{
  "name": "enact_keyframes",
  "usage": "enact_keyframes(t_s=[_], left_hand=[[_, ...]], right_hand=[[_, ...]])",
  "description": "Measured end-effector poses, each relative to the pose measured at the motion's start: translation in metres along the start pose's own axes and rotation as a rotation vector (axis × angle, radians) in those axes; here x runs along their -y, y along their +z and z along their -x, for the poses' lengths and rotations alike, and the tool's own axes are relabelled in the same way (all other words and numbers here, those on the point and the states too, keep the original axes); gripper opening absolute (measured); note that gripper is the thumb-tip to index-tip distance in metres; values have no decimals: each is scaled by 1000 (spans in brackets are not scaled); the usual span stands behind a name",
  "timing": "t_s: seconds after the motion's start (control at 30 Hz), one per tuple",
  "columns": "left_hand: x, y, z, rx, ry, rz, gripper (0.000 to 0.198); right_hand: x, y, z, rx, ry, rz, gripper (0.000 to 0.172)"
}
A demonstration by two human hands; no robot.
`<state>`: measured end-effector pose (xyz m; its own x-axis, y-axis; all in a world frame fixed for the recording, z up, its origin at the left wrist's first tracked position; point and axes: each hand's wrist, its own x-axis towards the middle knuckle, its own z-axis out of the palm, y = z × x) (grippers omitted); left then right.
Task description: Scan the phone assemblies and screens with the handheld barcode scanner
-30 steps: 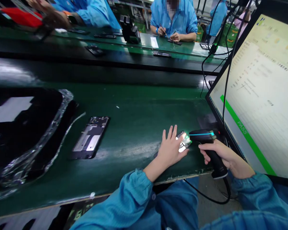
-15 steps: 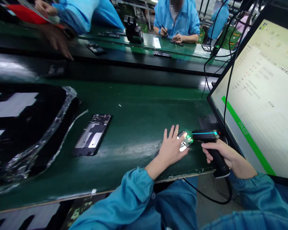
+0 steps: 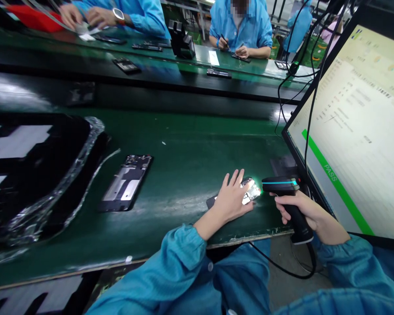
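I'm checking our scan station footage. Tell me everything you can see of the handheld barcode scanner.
The black plastic pistol-shaped barcode scanner has a thin cyan light stripe along its head and a black cable running down from the base of its handle. The right hand grips the handle, holding the head roughly level above the edge of the green belt, nose pointing left at the lit phone frame under the left hand. It sits just in front of the monitor.
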<state>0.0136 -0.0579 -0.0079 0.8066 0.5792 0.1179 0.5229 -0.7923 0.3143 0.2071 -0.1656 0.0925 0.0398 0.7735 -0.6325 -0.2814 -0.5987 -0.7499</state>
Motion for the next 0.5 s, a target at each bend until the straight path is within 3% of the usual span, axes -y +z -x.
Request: enact_keyframes(t_s=[0.5], left_hand=[[16,-3,1,14,124,6,65]], right_hand=[[-12,1,-14,67,20,78,15]])
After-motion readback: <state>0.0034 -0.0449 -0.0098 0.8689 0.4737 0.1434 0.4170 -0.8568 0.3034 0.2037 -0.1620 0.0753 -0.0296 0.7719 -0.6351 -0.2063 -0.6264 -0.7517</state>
